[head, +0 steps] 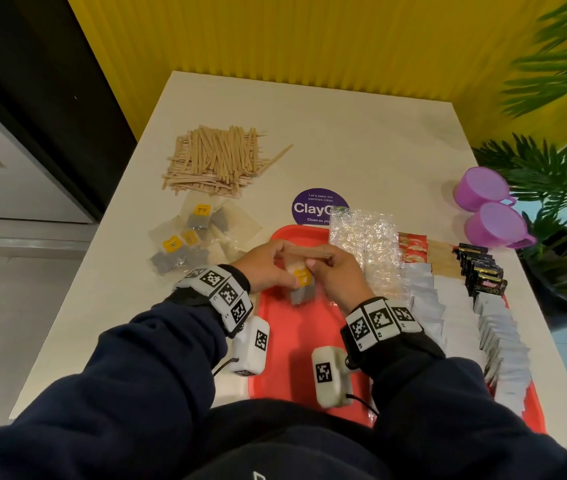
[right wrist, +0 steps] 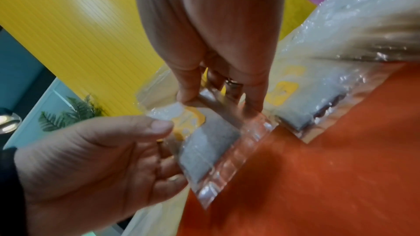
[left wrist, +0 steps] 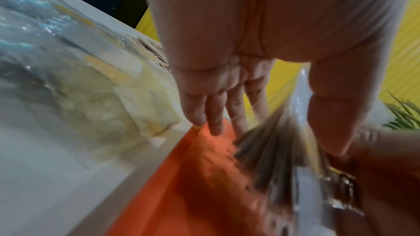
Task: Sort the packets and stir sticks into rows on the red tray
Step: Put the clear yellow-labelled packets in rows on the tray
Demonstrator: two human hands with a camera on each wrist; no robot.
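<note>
A clear tea-bag packet was pinched between both hands above the red tray, near its far left corner. The left hand gripped its left side; the right hand pinched its top, fingers curled. Loose stir sticks were heaped at the table's far left.

An office pantry: a round purple sticker on the white tabletop reads "Let's keep our pantries clean", beside loose wooden stir sticks and two purple plastic cups.
</note>
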